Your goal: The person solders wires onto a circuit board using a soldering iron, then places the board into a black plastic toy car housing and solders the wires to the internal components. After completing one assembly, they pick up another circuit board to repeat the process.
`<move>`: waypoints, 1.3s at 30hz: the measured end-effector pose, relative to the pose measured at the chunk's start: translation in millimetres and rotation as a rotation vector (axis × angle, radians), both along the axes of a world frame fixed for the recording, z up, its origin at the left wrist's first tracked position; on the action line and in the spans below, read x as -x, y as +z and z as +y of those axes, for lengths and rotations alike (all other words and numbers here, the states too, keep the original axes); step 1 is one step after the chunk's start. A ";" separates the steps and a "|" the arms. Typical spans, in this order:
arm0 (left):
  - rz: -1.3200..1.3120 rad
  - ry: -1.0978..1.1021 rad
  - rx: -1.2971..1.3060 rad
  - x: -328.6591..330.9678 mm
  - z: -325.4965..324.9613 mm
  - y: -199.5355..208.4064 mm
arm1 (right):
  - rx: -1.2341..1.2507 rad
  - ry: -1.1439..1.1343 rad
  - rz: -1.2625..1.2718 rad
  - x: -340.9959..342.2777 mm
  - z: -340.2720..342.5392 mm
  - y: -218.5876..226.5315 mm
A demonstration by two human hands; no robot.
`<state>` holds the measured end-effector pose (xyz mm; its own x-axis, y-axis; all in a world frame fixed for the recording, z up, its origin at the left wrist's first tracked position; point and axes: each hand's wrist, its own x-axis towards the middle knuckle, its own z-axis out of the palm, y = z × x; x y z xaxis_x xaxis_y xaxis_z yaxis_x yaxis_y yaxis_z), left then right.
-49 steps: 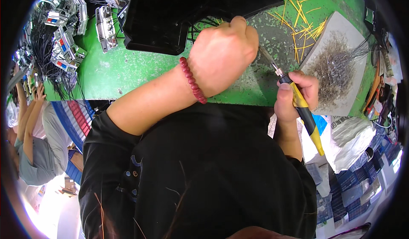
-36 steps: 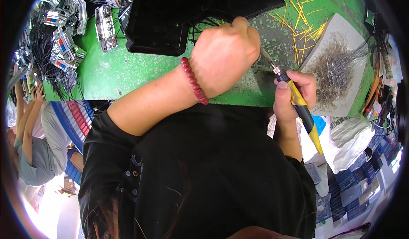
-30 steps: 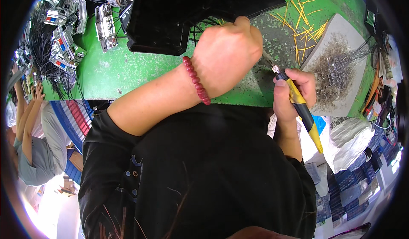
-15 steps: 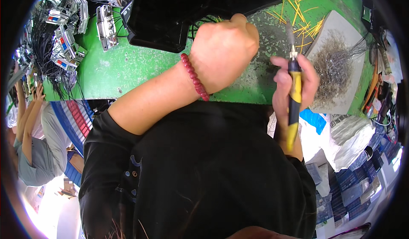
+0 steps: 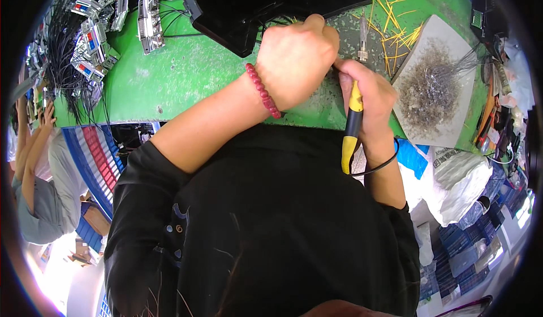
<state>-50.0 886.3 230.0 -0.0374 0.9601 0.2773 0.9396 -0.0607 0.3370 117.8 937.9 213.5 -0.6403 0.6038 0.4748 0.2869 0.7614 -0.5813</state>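
Note:
My left hand (image 5: 300, 54), with a beaded red bracelet at the wrist, is a closed fist beside the black plastic housing (image 5: 271, 0). Its fingertips face away, so what they hold is hidden. My right hand (image 5: 370, 93) grips a yellow-and-black soldering iron (image 5: 353, 122). The iron's metal barrel points away from me above the hand, and its black cable loops by the wrist. The tips of my right thumb and forefinger meet the left fist; whether they pinch anything there is hidden. Thin dark wires show between the housing and my left hand.
Thin yellow sticks (image 5: 390, 20) lie scattered on the green table (image 5: 186, 96). A pale board (image 5: 466, 91) heaped with grey debris stands at right. Metal connector parts (image 5: 150, 26) with black wires crowd the left. White bags (image 5: 461, 190) hang below right; another person's arms (image 5: 34, 130) appear far left.
My right hand has moved left with the soldering iron, and its fingertips now touch my left hand. The view has shifted slightly; my left fist keeps its place by the housing.

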 end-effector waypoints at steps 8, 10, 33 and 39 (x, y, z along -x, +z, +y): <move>-0.076 0.055 -0.082 -2.1 -2.8 -5.7 | 0.156 -0.010 0.111 -0.7 6.4 0.3; -0.096 0.050 -0.085 -1.4 -2.4 -5.8 | 0.111 0.032 0.099 5.5 9.1 1.8; -0.112 0.015 -0.042 1.6 -1.5 -7.1 | 0.480 -0.155 0.278 -28.5 -9.2 18.8; -0.099 0.006 -0.078 0.8 0.6 -9.0 | 0.473 -0.201 0.203 -38.8 -28.3 7.9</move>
